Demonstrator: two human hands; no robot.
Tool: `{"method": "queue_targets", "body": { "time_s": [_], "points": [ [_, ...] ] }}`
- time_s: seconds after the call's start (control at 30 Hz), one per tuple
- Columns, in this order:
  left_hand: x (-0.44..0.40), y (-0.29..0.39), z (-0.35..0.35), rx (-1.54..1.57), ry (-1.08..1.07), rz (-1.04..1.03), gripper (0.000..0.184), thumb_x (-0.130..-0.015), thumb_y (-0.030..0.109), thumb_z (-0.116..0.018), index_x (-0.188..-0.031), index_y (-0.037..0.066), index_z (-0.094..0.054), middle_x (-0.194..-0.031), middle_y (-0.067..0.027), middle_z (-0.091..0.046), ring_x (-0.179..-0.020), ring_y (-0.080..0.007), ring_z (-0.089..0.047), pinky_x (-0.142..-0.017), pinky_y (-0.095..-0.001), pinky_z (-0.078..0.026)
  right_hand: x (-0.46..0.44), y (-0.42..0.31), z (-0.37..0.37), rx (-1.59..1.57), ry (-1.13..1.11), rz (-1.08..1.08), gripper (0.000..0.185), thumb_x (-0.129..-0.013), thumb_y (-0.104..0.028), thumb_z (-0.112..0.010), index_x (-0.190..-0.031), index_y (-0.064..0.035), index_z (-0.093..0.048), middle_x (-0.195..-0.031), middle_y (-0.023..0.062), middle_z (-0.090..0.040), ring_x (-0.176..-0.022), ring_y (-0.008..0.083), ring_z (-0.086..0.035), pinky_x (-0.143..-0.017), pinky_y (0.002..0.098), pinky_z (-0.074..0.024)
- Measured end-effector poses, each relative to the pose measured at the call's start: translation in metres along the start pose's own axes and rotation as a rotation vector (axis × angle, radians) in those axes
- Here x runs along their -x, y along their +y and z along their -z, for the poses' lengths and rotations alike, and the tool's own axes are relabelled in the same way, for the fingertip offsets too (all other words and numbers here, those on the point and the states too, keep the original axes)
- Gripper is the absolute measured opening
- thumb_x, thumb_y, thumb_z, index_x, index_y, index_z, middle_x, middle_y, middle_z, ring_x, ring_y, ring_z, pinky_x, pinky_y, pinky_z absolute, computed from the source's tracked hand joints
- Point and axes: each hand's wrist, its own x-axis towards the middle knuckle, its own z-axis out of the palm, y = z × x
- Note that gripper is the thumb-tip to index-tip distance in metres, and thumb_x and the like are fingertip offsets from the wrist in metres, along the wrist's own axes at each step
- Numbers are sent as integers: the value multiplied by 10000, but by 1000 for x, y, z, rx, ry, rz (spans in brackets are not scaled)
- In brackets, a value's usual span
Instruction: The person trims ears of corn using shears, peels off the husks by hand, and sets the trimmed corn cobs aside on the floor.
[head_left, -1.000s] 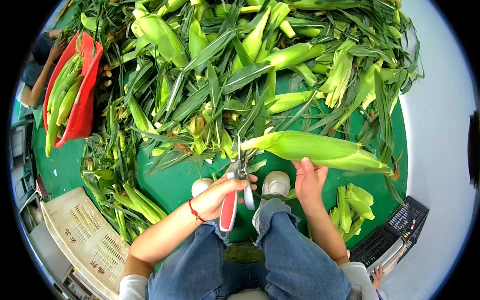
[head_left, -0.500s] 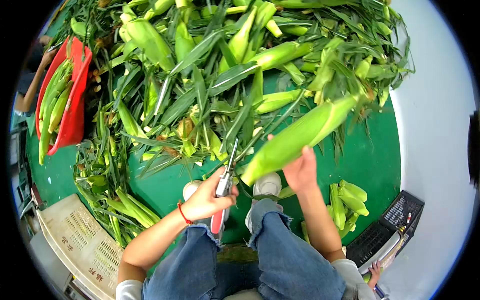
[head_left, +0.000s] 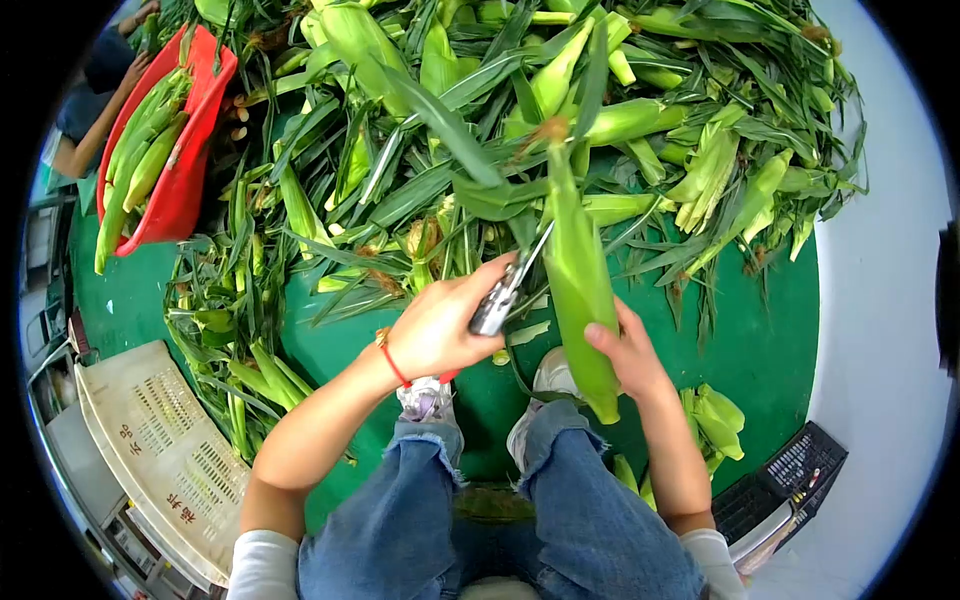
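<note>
My left hand [head_left: 445, 325] is closed around pruning shears [head_left: 502, 297], whose blades point up and right beside the corn. A green husked ear of corn [head_left: 580, 285] is in my right hand [head_left: 628, 350], which grips it low on its right side. The ear stands nearly upright in the view, with its brown silk tip at the top and its pale stem end at the bottom. Long dark leaves [head_left: 455, 135] reach left from near the tip. The shears' handles are mostly hidden by my left hand.
A big heap of corn and leaves [head_left: 400, 210] covers the far side of the green surface [head_left: 745, 330]. At the left are a red basket [head_left: 187, 180] with ears and a cream crate [head_left: 160, 440]. A black crate [head_left: 790, 480] is at the right. Another person's arm [head_left: 100, 125] shows upper left.
The ear has turned from slanting up right to nearly upright, silk end at the top. My left hand and the shears have moved up and right towards it.
</note>
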Motion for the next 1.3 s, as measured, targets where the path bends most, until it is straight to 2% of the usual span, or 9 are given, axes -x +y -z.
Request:
{"method": "queue_targets", "body": {
  "time_s": [0.17,0.4,0.53,0.67,0.83,1.07,1.13,1.2,1.3],
  "points": [
    [16,-28,6,146,-237,-63,862,-664,142,-624,-1369,-110,-197,-1337,-307,-360,-1237,-398,-402,-1069,-372,-304,11,-27,12,776,17,59,543,-742,-293,-729,-1172,-25,-534,-1090,149,-597,-987,270,-602,-857,358,-459],
    [18,-32,-3,18,-316,-43,826,-642,133,-645,-1366,-24,-281,-1181,-269,-500,-1104,-390,-507,-956,-405,-407,24,-41,3,1142,18,108,571,-681,-312,-753,-1158,-66,-557,-969,124,-575,-906,327,-598,-779,377,-487],
    [39,-40,-16,-58,-94,56,548,-649,119,-644,-1138,-3,-429,-720,-205,-581,-645,-381,-603,-588,-428,-477,22,-36,21,1114,-62,98,570,-671,-215,-754,-1159,-18,-538,-1041,116,-571,-888,272,-602,-782,359,-482],
    [57,-67,-23,498,-288,331,434,-692,43,-634,-1077,27,-434,-900,-112,-589,-843,-225,-648,-692,-339,-514,18,6,48,122,-186,-84,514,-789,-316,-619,-1184,-8,-507,-1074,134,-585,-894,264,-615,-764,387,-507],
    [37,-35,-46,812,-439,136,1003,-765,60,-642,-1479,99,61,-1220,-91,-423,-954,-129,-467,-850,-254,-412,7,41,24,-518,-415,-384,621,-877,-492,-335,-1211,13,-475,-973,208,-606,-793,317,-630,-696,424,-524],
    [9,-54,-28,818,457,326,529,-774,75,-617,-1275,50,-449,-896,-58,-567,-705,-150,-582,-637,-301,-534,16,41,19,-813,-558,-515,609,-925,-493,-270,-1154,12,-520,-903,189,-621,-706,299,-624,-638,406,-524],
    [11,-60,4,825,634,447,563,-824,191,-643,-1324,40,-434,-949,-61,-571,-739,-141,-586,-642,-291,-522,37,61,39,-513,-409,-386,595,-902,-526,-449,-1175,-1,-511,-986,189,-623,-793,288,-636,-709,401,-524],
    [35,-82,22,893,739,507,535,-864,166,-608,-1344,56,-397,-991,-84,-575,-834,-193,-591,-747,-353,-505,64,84,60,457,54,199,636,-822,-523,-596,-1205,-26,-491,-1043,184,-627,-890,320,-636,-774,402,-515],
    [96,-166,53,647,749,438,501,-862,135,-562,-1328,47,-401,-1018,-49,-543,-887,-164,-536,-789,-314,-448,137,65,104,965,317,-284,708,-720,-506,-708,-1239,-84,-476,-1141,165,-597,-1016,344,-592,-841,402,-486]
  ]
}}
